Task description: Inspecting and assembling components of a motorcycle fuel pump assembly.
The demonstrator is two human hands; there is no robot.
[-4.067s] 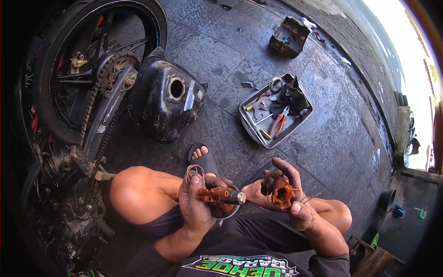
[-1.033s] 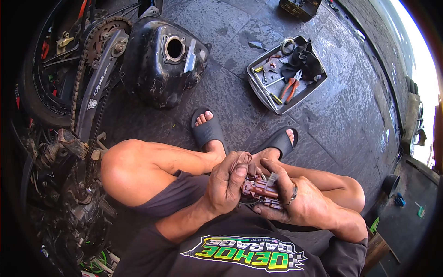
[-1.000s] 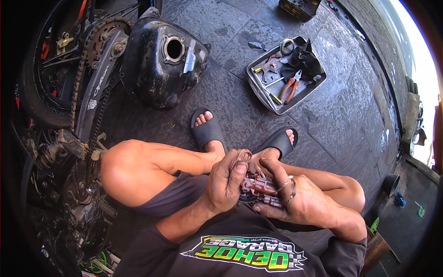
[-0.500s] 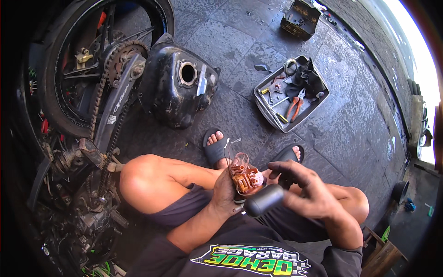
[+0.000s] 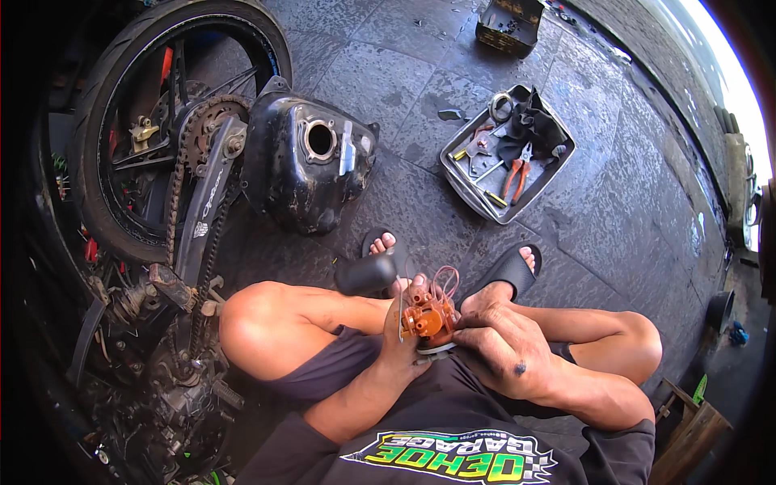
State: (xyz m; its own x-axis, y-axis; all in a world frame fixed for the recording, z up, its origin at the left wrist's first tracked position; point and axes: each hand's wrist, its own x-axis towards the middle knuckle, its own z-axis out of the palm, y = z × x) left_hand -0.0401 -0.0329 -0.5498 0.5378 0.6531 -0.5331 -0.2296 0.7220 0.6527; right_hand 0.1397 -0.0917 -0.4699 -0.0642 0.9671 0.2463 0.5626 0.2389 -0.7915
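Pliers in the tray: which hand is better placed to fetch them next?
Probably the right hand: it is nearer the pliers, at the orange part's right edge, while the left hand holds that part.

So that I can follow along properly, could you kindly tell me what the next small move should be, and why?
I'd probably steady the orange assembly in the left hand while the right hand feels along its right side: the left hand supports it, the right hand is bunched close there, and the black rounded piece sits out to the left, away from the right hand.
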